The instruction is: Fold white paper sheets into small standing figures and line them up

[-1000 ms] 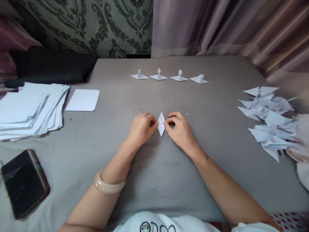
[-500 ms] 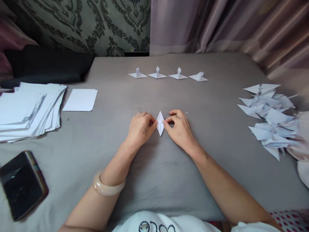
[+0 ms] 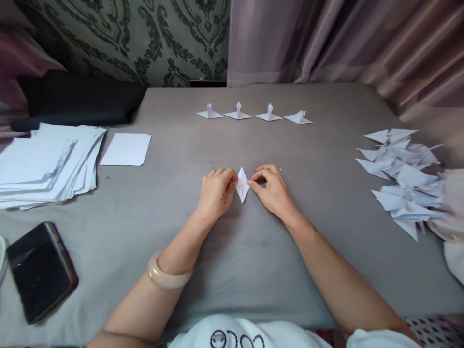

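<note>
A small white paper folded into a narrow diamond point(image 3: 242, 186) stands point-up between my hands at the middle of the table. My left hand point(image 3: 218, 191) pinches its left corner, thumb and forefinger closed. On the other side my right hand point(image 3: 271, 188) has thumb and forefinger pressed together at the right corner. A crease runs down the diamond's lower half. The fingertips partly cover both side corners.
Several folded paper birds point(image 3: 269, 113) stand in a row at the back. A pile of folded paper pieces point(image 3: 406, 169) lies right. Paper stacks point(image 3: 47, 164), a small square sheet pile point(image 3: 126, 150), a black cloth point(image 3: 79, 99) and a phone point(image 3: 41, 273) are left on the grey-covered table point(image 3: 174, 145).
The diamond looks slightly wider, and more of its side corners shows. Both hands have shifted a little outward or to the right; the whole view has moved slightly too.
</note>
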The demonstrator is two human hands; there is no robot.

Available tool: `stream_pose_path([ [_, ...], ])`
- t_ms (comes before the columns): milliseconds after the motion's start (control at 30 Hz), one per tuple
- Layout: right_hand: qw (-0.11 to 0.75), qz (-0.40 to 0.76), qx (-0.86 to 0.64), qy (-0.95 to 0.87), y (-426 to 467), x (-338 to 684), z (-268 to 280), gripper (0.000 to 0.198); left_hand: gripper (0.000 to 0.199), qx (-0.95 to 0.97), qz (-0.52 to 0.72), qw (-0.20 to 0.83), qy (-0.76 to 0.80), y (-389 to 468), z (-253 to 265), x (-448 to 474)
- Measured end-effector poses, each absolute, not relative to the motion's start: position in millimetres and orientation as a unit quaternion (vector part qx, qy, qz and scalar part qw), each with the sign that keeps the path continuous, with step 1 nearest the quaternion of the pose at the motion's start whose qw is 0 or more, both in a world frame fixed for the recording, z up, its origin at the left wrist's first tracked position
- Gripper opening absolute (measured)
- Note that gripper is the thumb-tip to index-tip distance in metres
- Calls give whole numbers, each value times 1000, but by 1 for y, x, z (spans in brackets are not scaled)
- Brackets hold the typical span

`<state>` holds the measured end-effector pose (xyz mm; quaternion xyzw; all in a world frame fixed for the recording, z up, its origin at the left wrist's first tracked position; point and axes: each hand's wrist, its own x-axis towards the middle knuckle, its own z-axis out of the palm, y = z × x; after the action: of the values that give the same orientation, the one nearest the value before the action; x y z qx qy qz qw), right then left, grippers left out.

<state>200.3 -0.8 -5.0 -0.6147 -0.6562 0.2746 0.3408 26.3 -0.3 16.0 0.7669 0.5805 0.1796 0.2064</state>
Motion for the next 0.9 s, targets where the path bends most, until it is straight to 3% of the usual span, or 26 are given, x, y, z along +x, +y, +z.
stream_pose_path([
  [200, 363, 272, -596, -662, -2, 205, -7, 7, 24, 828, 124, 84, 541, -14, 23, 34],
  [400, 414, 248, -550, -682, -16, 201, 2, 24, 25, 875, 43, 28, 481, -23, 36, 36],
  [600, 295, 191, -491, -797, -29, 193, 9, 40, 32, 875, 34, 49, 480, -25, 35, 31],
  [900, 179, 130, -513, -829, -36, 187, 15, 44, 34, 835, 50, 122, 535, -23, 36, 20],
])
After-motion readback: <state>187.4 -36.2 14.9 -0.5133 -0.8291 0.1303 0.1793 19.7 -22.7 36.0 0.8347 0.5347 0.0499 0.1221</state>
